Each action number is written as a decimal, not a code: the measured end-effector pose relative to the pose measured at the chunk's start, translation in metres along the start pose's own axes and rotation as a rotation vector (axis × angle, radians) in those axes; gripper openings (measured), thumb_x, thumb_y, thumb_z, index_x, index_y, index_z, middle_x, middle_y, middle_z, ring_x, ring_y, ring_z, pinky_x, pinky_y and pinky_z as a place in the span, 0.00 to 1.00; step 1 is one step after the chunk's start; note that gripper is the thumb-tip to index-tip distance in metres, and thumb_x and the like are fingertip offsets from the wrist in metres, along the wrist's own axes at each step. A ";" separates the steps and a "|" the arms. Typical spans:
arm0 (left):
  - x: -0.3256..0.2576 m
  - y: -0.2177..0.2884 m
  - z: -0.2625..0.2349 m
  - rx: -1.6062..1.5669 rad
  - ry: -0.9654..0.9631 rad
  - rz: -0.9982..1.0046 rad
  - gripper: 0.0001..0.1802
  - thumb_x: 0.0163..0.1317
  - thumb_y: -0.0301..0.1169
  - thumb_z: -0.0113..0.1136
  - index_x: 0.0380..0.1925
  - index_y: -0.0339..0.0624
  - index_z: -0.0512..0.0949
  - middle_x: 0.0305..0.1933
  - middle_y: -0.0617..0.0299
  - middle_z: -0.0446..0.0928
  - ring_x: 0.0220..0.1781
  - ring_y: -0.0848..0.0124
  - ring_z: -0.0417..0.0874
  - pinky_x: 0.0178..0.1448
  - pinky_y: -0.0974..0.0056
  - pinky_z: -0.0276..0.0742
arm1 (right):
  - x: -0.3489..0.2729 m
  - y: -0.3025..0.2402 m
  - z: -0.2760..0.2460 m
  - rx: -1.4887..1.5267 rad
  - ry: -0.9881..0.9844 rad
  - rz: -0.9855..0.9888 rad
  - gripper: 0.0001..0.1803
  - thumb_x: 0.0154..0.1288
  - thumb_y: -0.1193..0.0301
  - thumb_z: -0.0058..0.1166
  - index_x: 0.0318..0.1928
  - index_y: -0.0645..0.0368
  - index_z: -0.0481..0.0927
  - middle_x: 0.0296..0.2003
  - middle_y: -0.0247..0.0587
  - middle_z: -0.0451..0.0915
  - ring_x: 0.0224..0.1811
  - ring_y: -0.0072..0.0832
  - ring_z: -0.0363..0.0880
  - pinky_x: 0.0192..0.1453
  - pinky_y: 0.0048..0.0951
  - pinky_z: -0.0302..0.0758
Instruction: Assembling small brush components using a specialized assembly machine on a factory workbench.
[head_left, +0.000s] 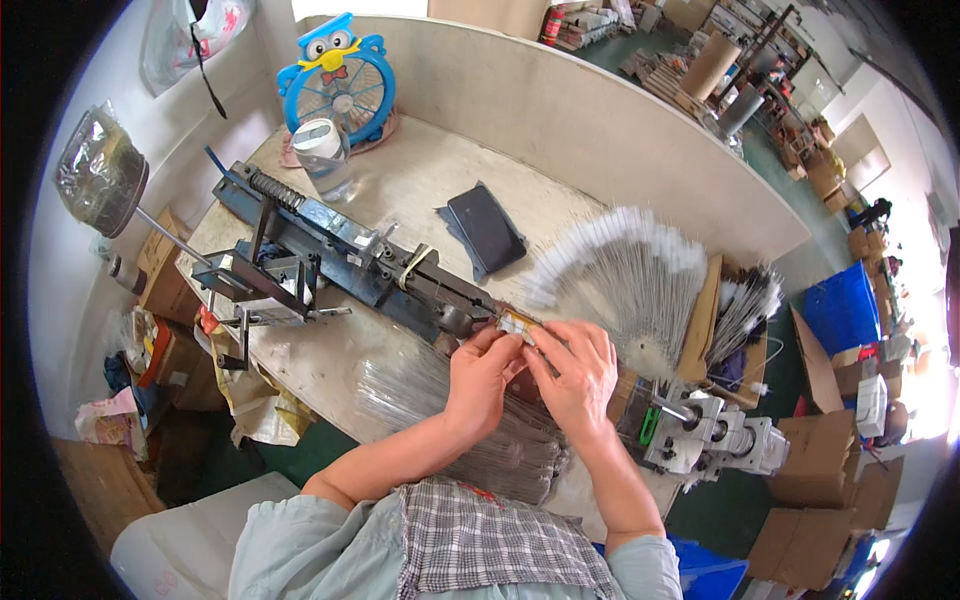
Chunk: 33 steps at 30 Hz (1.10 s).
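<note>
My left hand [478, 378] and my right hand [577, 372] meet at the near end of a long dark metal bench machine [340, 250]. Fingers of both are closed in a pinch around a small white-and-yellow piece [514, 325], whose kind I cannot make out. Just left of it is a rounded metal part [455, 320] of the machine. Beneath my forearms lies a dense bundle of thin wires [510, 440], partly hidden by my arms. Beyond my right hand, thin wire brushes with white bristle tips [640, 265] are spread in a fan.
A dark phone [485, 230] lies on a cloth mid-table. A blue cartoon fan [340, 90] and a clear water jar [322, 160] stand far left. Another metal device [710, 435] sits at the right edge, near a cardboard box of brushes [735, 320]. A weighted lever [170, 230] projects leftward.
</note>
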<state>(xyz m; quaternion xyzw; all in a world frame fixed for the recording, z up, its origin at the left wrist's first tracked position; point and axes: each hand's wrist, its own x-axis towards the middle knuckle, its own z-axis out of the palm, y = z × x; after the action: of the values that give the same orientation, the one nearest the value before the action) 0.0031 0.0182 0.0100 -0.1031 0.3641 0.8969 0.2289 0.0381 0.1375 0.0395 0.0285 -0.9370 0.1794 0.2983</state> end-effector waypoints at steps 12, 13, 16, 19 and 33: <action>0.000 0.003 0.001 -0.113 0.019 -0.034 0.12 0.68 0.36 0.44 0.38 0.40 0.73 0.39 0.62 0.77 0.43 0.70 0.78 0.51 0.63 0.72 | 0.006 -0.007 0.004 0.073 0.034 0.024 0.18 0.47 0.68 0.65 0.42 0.54 0.81 0.40 0.30 0.79 0.47 0.31 0.74 0.46 0.34 0.68; 0.000 0.004 0.001 -0.112 0.014 -0.037 0.12 0.68 0.36 0.44 0.38 0.40 0.73 0.39 0.62 0.77 0.43 0.70 0.78 0.51 0.63 0.72 | 0.007 -0.010 0.007 0.068 0.038 0.027 0.18 0.47 0.68 0.65 0.42 0.54 0.81 0.40 0.30 0.79 0.47 0.31 0.74 0.46 0.34 0.68; 0.001 0.005 0.000 -0.089 -0.007 -0.033 0.12 0.68 0.37 0.43 0.37 0.41 0.73 0.38 0.63 0.77 0.41 0.70 0.78 0.51 0.63 0.71 | 0.010 -0.011 0.019 0.038 0.048 0.064 0.20 0.45 0.68 0.66 0.42 0.54 0.81 0.41 0.30 0.79 0.47 0.30 0.73 0.48 0.34 0.67; 0.001 0.002 -0.003 -0.078 -0.013 -0.052 0.10 0.67 0.35 0.45 0.35 0.41 0.72 0.37 0.63 0.77 0.40 0.71 0.78 0.49 0.64 0.72 | 0.008 -0.009 0.013 -0.004 0.029 0.047 0.20 0.45 0.69 0.65 0.43 0.54 0.81 0.41 0.29 0.79 0.48 0.30 0.73 0.48 0.34 0.67; 0.000 0.003 0.006 -0.071 0.032 -0.056 0.14 0.68 0.37 0.48 0.38 0.36 0.74 0.40 0.57 0.78 0.44 0.68 0.79 0.52 0.60 0.74 | 0.003 -0.004 -0.016 -0.093 -0.054 0.040 0.12 0.47 0.68 0.65 0.35 0.55 0.82 0.33 0.32 0.79 0.43 0.33 0.74 0.47 0.36 0.67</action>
<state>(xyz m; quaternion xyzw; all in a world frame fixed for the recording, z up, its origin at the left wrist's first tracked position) 0.0014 0.0210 0.0159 -0.1354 0.3324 0.9009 0.2441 0.0452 0.1401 0.0545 0.0004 -0.9524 0.1407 0.2704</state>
